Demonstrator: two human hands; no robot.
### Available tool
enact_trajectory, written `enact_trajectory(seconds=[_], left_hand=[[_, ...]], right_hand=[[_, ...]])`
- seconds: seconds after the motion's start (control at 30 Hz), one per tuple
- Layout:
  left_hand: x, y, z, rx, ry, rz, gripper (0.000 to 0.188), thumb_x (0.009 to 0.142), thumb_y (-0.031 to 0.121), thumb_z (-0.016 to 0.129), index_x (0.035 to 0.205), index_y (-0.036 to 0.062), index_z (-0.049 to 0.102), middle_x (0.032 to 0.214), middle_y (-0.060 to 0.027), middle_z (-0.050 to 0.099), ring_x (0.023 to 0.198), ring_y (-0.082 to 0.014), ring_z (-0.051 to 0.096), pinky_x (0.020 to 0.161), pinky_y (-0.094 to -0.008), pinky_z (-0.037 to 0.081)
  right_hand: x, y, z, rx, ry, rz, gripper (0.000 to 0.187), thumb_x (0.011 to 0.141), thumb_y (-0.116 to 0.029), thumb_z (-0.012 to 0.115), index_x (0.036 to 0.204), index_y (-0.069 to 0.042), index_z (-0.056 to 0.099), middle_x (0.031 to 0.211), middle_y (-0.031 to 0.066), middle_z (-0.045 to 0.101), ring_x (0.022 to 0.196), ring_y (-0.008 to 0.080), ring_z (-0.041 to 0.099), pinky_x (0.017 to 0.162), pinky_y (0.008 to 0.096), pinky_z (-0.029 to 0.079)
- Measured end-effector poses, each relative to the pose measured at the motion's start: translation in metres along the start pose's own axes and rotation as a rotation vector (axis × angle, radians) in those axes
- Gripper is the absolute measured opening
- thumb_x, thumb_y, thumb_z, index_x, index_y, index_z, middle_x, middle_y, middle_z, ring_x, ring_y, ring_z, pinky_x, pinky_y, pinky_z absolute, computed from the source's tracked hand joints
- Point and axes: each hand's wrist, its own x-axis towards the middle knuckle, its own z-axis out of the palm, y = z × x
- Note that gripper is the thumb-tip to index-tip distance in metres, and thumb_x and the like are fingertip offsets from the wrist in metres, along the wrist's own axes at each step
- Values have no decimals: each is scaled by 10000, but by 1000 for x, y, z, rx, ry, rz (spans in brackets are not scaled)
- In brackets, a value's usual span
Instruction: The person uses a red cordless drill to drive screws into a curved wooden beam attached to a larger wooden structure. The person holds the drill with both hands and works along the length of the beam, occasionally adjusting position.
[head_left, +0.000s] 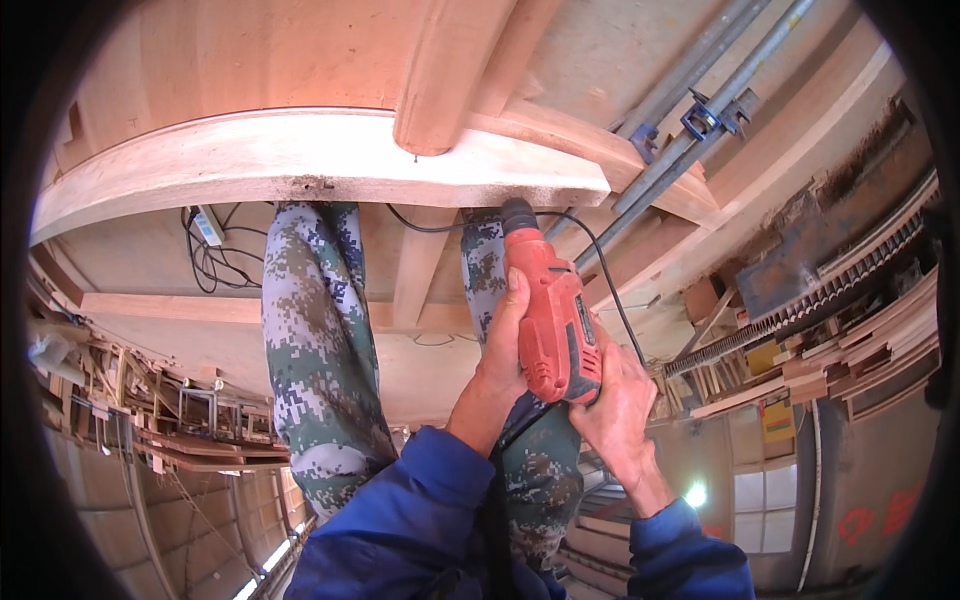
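Both hands clamp the red corded drill (552,325): the right hand (618,408) wraps its fingers around the grip, the left hand (505,335) closes on the body's side. Keeping the 2 wrists locked and pushing straight along the bit should hold it square. The drill's long axis runs up-left, its black chuck meeting the pale curved beam (310,165) beside another person's camouflage trouser legs (318,345).

I see a red-orange drill (552,320) with a black cord (600,262), blue sleeves (420,500), green-grey camouflage trousers (318,340), and a pale wooden beam (300,160).
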Motion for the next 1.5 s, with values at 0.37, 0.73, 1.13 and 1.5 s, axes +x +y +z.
enact_trajectory(seconds=[0.37, 0.73, 1.13, 1.5], left_hand=[[3, 4, 4, -36, -51, 30, 711, 1076, 662, 399, 1384, 35, 530, 1169, -134, 679, 1009, -263, 701, 913, -418, 598], [-4, 13, 10, -55, -69, 80, 645, 1104, 600, 400, 1336, 21, 567, 1126, -149, 693, 973, -306, 708, 899, -452, 606], [-7, 20, 15, 104, -65, 106, 615, 1083, 598, 475, 1336, 45, 561, 1180, -109, 674, 1024, -245, 682, 932, -408, 583], [5, 17, 0, 109, -104, 92, 661, 1081, 639, 430, 1363, 54, 554, 1180, -97, 679, 1031, -235, 686, 923, -402, 589]], right_hand=[[6, -3, -6, -59, 15, -36, 832, 642, -16, 808, 1434, -8, 552, 1092, 140, 723, 1008, 346, 690, 819, 459, 548], [-4, -13, -9, -64, 83, -59, 821, 645, 32, 772, 1437, -33, 567, 1127, 166, 744, 1005, 363, 702, 873, 455, 564], [-3, -12, -1, 28, 128, -75, 727, 674, 45, 739, 1382, -7, 583, 1104, 208, 736, 1017, 413, 695, 857, 487, 548], [2, -4, 6, 23, 98, -14, 732, 672, -26, 790, 1381, -75, 619, 1061, 191, 737, 1016, 405, 695, 870, 480, 562]])
